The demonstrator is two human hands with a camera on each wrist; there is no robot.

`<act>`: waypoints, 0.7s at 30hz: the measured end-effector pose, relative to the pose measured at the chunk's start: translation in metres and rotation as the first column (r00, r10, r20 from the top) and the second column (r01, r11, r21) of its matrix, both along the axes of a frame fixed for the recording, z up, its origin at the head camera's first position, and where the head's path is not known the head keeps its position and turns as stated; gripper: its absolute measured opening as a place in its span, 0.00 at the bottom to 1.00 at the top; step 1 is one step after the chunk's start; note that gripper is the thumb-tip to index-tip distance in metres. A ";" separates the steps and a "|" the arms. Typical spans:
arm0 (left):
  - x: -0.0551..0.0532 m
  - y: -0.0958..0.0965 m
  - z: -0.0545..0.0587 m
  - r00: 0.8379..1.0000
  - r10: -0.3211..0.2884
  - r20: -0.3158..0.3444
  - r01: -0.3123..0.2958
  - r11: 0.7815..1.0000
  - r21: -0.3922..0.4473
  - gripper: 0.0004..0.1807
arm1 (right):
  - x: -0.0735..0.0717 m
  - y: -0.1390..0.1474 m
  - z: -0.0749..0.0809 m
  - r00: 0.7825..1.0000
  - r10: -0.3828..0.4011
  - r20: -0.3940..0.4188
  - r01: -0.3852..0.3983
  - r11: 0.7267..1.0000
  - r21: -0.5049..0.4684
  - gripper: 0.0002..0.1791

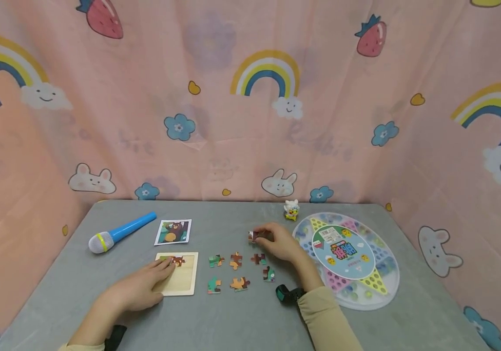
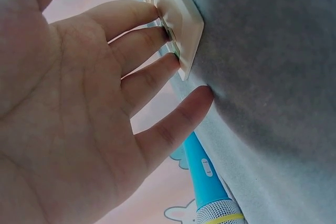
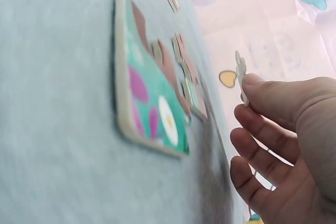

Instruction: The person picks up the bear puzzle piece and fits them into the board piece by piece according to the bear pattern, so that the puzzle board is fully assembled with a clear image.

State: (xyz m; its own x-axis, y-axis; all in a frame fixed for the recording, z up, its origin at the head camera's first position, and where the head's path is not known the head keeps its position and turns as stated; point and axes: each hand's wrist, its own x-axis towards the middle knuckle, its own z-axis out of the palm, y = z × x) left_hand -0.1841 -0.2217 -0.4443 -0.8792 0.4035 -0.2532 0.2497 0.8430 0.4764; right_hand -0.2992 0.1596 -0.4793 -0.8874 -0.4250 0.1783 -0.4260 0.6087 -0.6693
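Observation:
My left hand (image 1: pixel 138 287) lies with extended fingers over the left part of a wooden puzzle tray (image 1: pixel 184 287). Its fingertips touch the upper part, where a puzzle piece with a brown bear's face (image 1: pixel 178 262) sits; the hand covers some of what is there. In the left wrist view, fingertips meet the tray's edge (image 2: pixel 190 30). Between thumb and forefinger, my right hand (image 1: pixel 279 242) pinches a puzzle piece (image 3: pixel 240 72) above the table. Several loose pieces lie between the hands, among them a green one with purple and white flowers (image 3: pixel 152 103) and an orange-brown one (image 1: pixel 239 283).
A picture card of a bear (image 1: pixel 173 232) lies behind the tray, with a blue toy microphone (image 1: pixel 129 227) to its left. On the right lies a round Chinese checkers board (image 1: pixel 342 251) near the right forearm. A small figurine (image 1: pixel 291 210) stands at the back edge.

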 end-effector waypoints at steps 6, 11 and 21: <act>0.000 0.001 0.000 1.000 0.005 0.007 -0.005 1.000 0.002 0.37 | 0.000 -0.007 0.002 0.999 0.050 -0.005 -0.050 0.999 0.004 0.14; 0.000 0.001 0.000 1.000 0.008 0.009 -0.008 1.000 0.001 0.37 | 0.002 -0.014 0.002 1.000 0.031 -0.002 -0.031 0.999 -0.017 0.14; 0.000 0.001 -0.001 1.000 0.017 0.009 -0.017 1.000 -0.015 0.37 | 0.013 -0.046 0.018 1.000 0.003 -0.018 -0.005 0.996 -0.091 0.14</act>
State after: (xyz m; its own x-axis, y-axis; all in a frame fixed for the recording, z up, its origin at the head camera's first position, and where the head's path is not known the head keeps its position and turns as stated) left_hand -0.1843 -0.2207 -0.4456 -0.8837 0.3845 -0.2668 0.2308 0.8540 0.4663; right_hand -0.2858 0.1137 -0.4613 -0.8821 -0.4097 0.2324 -0.4408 0.5443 -0.7137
